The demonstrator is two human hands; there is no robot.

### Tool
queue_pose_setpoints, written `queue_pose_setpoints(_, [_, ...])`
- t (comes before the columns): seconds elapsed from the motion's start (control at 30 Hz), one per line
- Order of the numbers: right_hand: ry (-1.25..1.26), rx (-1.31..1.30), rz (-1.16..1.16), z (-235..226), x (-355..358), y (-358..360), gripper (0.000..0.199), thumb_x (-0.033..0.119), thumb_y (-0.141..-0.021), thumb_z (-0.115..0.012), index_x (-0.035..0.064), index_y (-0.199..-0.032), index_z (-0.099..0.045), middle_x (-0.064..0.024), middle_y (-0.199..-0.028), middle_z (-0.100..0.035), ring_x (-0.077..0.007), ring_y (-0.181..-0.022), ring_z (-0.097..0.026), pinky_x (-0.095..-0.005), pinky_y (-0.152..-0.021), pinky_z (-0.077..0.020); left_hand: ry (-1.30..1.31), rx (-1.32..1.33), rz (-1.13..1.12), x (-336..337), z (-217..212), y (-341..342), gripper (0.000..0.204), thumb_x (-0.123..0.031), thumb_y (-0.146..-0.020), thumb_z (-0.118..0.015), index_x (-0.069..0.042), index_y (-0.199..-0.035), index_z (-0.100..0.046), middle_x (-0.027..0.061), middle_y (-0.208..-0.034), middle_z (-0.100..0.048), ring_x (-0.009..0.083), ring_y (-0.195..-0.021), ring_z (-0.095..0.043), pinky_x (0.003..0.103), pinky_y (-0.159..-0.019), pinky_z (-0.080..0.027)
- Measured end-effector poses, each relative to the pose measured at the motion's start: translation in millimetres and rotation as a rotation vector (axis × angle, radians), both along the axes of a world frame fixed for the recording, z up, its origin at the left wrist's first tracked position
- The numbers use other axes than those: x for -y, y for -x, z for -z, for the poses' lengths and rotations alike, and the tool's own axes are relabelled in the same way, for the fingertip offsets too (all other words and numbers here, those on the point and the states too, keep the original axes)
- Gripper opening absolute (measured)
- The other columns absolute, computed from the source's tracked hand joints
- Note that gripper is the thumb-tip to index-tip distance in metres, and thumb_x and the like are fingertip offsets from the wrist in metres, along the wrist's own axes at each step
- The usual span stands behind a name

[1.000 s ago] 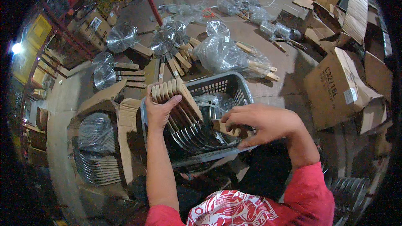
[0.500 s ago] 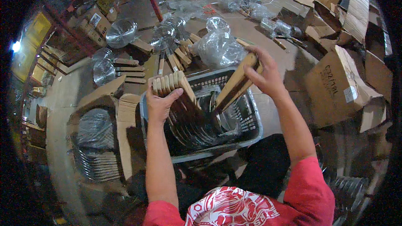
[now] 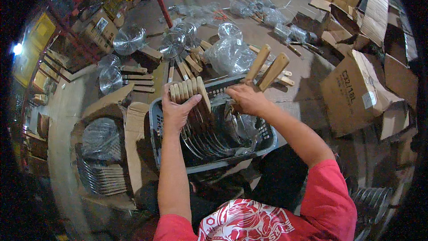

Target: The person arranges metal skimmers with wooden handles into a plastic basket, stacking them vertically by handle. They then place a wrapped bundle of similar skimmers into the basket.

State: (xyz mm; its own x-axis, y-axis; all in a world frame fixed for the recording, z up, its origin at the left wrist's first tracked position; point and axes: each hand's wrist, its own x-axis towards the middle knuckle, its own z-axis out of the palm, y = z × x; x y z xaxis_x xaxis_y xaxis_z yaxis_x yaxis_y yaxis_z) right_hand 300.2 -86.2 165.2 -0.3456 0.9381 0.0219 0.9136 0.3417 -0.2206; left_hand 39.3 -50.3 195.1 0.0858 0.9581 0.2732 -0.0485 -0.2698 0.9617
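A grey plastic basket [image 3: 214, 164] stands in front of me, holding several round metal utensils with wooden handles, perhaps skimmers or strainers. My left hand [image 3: 177, 110] is wrapped round a stacked row of their wooden handles [image 3: 189, 88], thumb on the near side; the metal heads fan down into the basket. My right hand [image 3: 247, 99] is closed over the basket's right half, beside crumpled clear plastic [image 3: 247, 127]. What its fingers hold is hidden. Just behind it, two more wooden handles [image 3: 274, 72] stick up, tilted to the right.
Left of the basket, an opened carton [image 3: 133, 145] holds stacked utensils with plastic film. More utensils [image 3: 173, 44] and a clear plastic bag [image 3: 229, 56] lie on the floor beyond. A large carton [image 3: 356, 93] stands at right, with torn cardboard behind it. A red post [image 3: 160, 0] rises behind.
My right hand has let go of the upright wooden handles and moved down and left into the basket. The handles now lean right behind it. My left hand has shifted slightly right with its stack.
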Motion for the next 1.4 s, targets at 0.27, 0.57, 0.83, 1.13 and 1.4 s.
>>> queue_pose_setpoints(0.27, [-0.006, -0.802, -0.124, -10, -18, 49, 0.089, 0.037, -0.073, -0.090, 0.0046, -0.144, -0.049, -0.0194, -0.138, -0.062, -0.0351, -0.127, -0.060, -0.0434, -0.111, -0.0448, 0.022, -0.036, 0.020, -1, 0, -5, 0.065, -0.008, -0.069, -0.095, -0.007, -0.118, -0.053, 0.0011, -0.104, -0.063, 0.0114, -0.095, -0.060, 0.032, -0.087, -0.051])
queue_pose_setpoints(0.57, [0.196, -0.932, -0.195, -3, -37, 21, 0.065, 0.013, -0.078, -0.075, -0.0017, -0.138, -0.055, -0.0105, -0.134, -0.064, -0.0180, -0.124, -0.056, -0.0359, -0.111, -0.0410, -0.013, -0.132, 0.043, -2, -4, -12, 0.073, -0.013, -0.068, -0.097, -0.006, -0.126, -0.053, 0.0019, -0.110, -0.063, 0.0150, -0.101, -0.060, 0.033, -0.093, -0.050])
queue_pose_setpoints(0.83, [0.137, -0.830, -0.045, 0, -35, 16, 0.058, 0.024, -0.076, -0.075, 0.0013, -0.127, -0.060, -0.0110, -0.114, -0.071, -0.0214, -0.104, -0.066, -0.0388, -0.096, -0.0511, -0.038, -0.120, 0.041, -6, -1, -14, 0.063, -0.011, -0.068, -0.096, -0.004, -0.116, -0.056, 0.0005, -0.098, -0.064, 0.0113, -0.090, -0.059, 0.030, -0.084, -0.052])
queue_pose_setpoints(1.13, [0.140, -1.060, 0.031, 1, -28, 12, 0.036, 0.016, -0.078, -0.073, 0.0010, -0.110, -0.063, -0.0045, -0.100, -0.067, -0.0161, -0.093, -0.062, -0.0332, -0.090, -0.0499, -0.008, -0.010, 0.064, -3, 5, -8, 0.065, -0.017, -0.068, -0.097, -0.004, -0.115, -0.055, 0.0013, -0.097, -0.063, 0.0107, -0.090, -0.058, 0.030, -0.084, -0.052])
queue_pose_setpoints(1.4, [0.135, -1.031, 0.082, 0, -30, 10, 0.029, 0.015, -0.079, -0.071, 0.0006, -0.103, -0.064, -0.0047, -0.094, -0.067, -0.0164, -0.090, -0.062, -0.0339, -0.084, -0.0508, -0.041, -0.096, 0.009, 0, 0, -15, 0.064, -0.021, -0.068, -0.097, -0.004, -0.115, -0.056, 0.0042, -0.096, -0.067, 0.0125, -0.086, -0.060, 0.031, -0.083, -0.054])
